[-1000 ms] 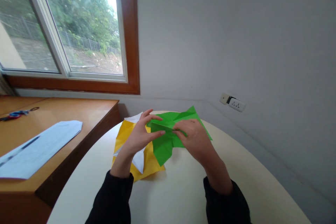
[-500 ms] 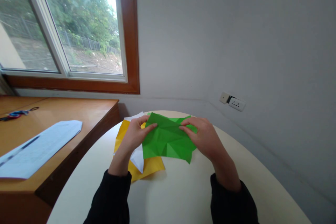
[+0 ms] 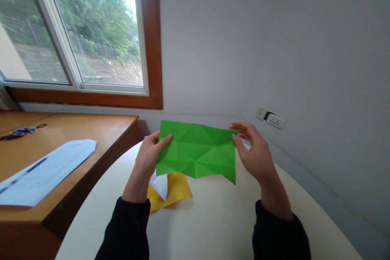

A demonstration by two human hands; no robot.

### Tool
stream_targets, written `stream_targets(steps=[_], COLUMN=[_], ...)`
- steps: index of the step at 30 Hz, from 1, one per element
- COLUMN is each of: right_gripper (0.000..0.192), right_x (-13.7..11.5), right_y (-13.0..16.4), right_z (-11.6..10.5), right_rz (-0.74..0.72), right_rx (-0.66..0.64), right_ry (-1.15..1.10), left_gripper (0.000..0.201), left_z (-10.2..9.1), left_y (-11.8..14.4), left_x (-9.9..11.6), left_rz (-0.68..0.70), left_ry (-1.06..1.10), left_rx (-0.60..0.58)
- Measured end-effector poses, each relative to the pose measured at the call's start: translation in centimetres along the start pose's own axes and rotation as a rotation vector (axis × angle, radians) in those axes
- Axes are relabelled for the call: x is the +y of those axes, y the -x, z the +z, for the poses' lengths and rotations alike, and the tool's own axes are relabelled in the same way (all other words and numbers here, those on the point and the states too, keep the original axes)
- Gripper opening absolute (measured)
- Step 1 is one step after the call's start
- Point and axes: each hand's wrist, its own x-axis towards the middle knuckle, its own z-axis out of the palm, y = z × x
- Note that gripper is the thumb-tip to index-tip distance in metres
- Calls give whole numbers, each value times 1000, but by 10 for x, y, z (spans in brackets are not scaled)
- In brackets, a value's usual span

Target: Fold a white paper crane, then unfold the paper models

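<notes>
A creased sheet of green paper (image 3: 196, 150) is held up above the table, spread wide between my two hands. My left hand (image 3: 150, 152) pinches its left edge, thumb in front and fingers behind. At the upper right corner, my right hand (image 3: 252, 146) has its thumb against the front of the sheet, with the fingers partly behind it. Fold lines cross the green surface, and its lower edge is uneven. Beneath it lie a yellow sheet (image 3: 176, 193) and a folded white piece of paper (image 3: 161, 187), both partly hidden by the green sheet and my left hand.
The round white table (image 3: 213, 227) stands against the wall. To the left is a wooden desk (image 3: 115, 130) holding printed paper sheets (image 3: 51, 170) and scissors (image 3: 22, 131). A wall socket (image 3: 276, 121) is at the right, a window (image 3: 103, 28) at upper left.
The green paper has been opened out wider and raised a little. My right hand has moved right and up to its corner; my left hand has shifted slightly left.
</notes>
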Motion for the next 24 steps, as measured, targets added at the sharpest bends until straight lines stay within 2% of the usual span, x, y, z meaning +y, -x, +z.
stream_targets(steps=[4, 6, 9, 11, 13, 15, 18, 19, 22, 24], right_gripper=[50, 72, 111, 116, 103, 77, 27, 15, 7, 7], right_x=[6, 9, 12, 10, 4, -4, -16, -19, -23, -23], right_y=[5, 9, 14, 15, 14, 11, 6, 5, 4, 4], right_z=[-9, -16, -24, -26, -24, -18, -6, -3, 4, 7], right_rz=[-36, -64, -102, -102, -103, -118, -149, -157, -183, -190], right_rx=[-270, -407, -549, -601, -603, -550, -369, -301, -127, -34], right_ry=[-183, -209, -167, -74, 10, 45, 58, 56, 21, -23], left_gripper=[32, 27, 20, 20, 21, 23, 20, 18, 15, 21], left_z=[-4, -5, -6, -6, -6, -6, -7, -7, -7, -6], left_y=[-2, -4, -5, -5, -5, -5, -7, -8, -11, -14], left_x=[4, 5, 5, 4, 3, 2, -1, -3, -6, -8], left_rz=[-35, -61, -83, -85, -88, -97, -112, -114, -97, -78], left_ry=[80, 99, 127, 144, 153, 158, 180, 193, 247, 285], left_rx=[44, 45, 45, 53, 60, 60, 59, 62, 82, 80])
